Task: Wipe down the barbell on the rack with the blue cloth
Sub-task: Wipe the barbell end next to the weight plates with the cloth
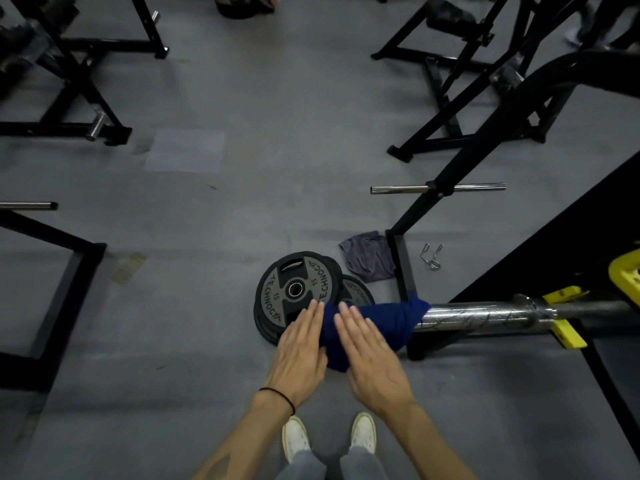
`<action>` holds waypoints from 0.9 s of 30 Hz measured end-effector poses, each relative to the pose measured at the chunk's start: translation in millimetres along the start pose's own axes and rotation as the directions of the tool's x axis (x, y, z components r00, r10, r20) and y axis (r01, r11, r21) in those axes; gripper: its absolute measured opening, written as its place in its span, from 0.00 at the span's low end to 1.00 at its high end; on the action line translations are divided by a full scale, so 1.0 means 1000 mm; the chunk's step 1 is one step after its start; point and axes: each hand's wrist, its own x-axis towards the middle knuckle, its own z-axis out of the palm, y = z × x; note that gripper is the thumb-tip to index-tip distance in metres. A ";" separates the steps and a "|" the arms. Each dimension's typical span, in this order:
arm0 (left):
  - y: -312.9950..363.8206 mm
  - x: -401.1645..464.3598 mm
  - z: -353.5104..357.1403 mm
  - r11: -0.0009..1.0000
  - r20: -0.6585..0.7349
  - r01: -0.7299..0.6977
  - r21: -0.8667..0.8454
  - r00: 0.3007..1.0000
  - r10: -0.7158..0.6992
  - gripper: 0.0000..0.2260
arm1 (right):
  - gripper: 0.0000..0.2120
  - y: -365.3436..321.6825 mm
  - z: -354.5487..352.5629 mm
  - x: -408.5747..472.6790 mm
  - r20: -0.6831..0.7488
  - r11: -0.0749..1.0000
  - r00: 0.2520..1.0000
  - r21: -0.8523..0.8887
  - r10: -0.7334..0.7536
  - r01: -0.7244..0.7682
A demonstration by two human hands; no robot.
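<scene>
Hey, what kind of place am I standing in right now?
Most likely a gym's weights area. A chrome barbell sleeve rests on a black steel rack with yellow hooks, round black weight plates marked 15 lie stacked on the grey floor, and more black steel frames stand around.

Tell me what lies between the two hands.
In the head view, the blue cloth, wrapped over the end of the barbell, fills the gap between the left hand and right hand.

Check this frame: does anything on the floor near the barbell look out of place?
Yes. A crumpled grey cloth lies by the black rack foot, a loose metal spring collar sits beyond it, and two black weight plates are stacked askew on the floor, not racked.
</scene>
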 end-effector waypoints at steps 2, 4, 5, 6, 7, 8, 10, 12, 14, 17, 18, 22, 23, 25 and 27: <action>-0.004 0.000 -0.003 0.995 -0.021 -0.038 0.087 0.999 0.040 0.36 | 0.49 0.018 -0.002 -0.007 0.017 0.986 0.986 0.007 0.167 -0.167; -0.007 0.003 -0.006 0.989 -0.041 -0.055 0.135 0.997 0.061 0.35 | 0.53 0.013 -0.005 -0.003 0.028 0.914 0.917 0.070 0.398 -0.399; -0.006 0.005 -0.008 0.988 -0.041 -0.059 0.145 0.997 0.066 0.35 | 0.54 0.002 -0.004 0.002 0.029 0.884 0.889 0.096 0.456 -0.457; -0.006 0.007 -0.010 0.987 -0.036 -0.061 0.149 0.997 0.067 0.34 | 0.54 -0.010 -0.003 0.007 0.023 0.882 0.889 0.112 0.458 -0.457; -0.005 0.009 -0.010 0.987 -0.025 -0.062 0.150 0.997 0.066 0.34 | 0.53 -0.022 -0.002 0.011 0.020 0.906 0.914 0.125 0.406 -0.405; -0.004 0.010 -0.010 0.987 -0.014 -0.062 0.146 0.998 0.064 0.34 | 0.52 -0.030 0.000 0.012 0.020 0.941 0.949 0.124 0.315 -0.315; -0.002 0.012 -0.008 0.989 -0.005 -0.060 0.134 0.998 0.061 0.34 | 0.51 -0.027 0.000 0.009 0.030 0.990 0.993 0.083 0.111 -0.113; 0.000 0.011 -0.007 0.991 0.011 -0.048 0.124 0.999 0.048 0.36 | 0.52 -0.006 -0.002 0.003 0.037 0.999 0.999 0.039 0.029 -0.030; 0.000 0.010 -0.004 0.990 0.019 -0.042 0.133 0.999 0.039 0.37 | 0.52 0.012 -0.001 -0.003 0.023 0.990 0.990 0.036 0.136 -0.137; 0.002 0.011 -0.002 0.987 -0.022 -0.049 0.155 0.998 0.054 0.36 | 0.56 0.001 -0.002 0.001 0.021 0.886 0.896 0.144 0.443 -0.441; 0.003 0.014 -0.002 0.986 -0.051 -0.064 0.156 0.996 0.073 0.34 | 0.56 -0.011 -0.001 0.005 0.023 0.869 0.884 0.173 0.467 -0.464; 0.000 0.026 -0.007 0.981 -0.118 -0.097 0.170 0.986 0.118 0.29 | 0.51 -0.029 0.004 0.004 0.012 0.985 0.990 0.098 0.143 -0.143; -0.001 0.028 -0.009 0.983 -0.106 -0.101 0.156 0.987 0.118 0.29 | 0.51 -0.020 0.004 0.002 0.018 0.993 0.996 0.074 0.091 -0.092; -0.003 0.031 -0.012 0.989 -0.062 -0.110 0.098 0.991 0.116 0.28 | 0.51 -0.001 0.003 -0.003 0.022 0.991 0.992 0.056 0.122 -0.123; -0.006 0.034 -0.013 0.992 -0.034 -0.120 0.041 0.992 0.121 0.24 | 0.52 0.009 0.002 -0.006 0.011 0.956 0.960 0.094 0.279 -0.279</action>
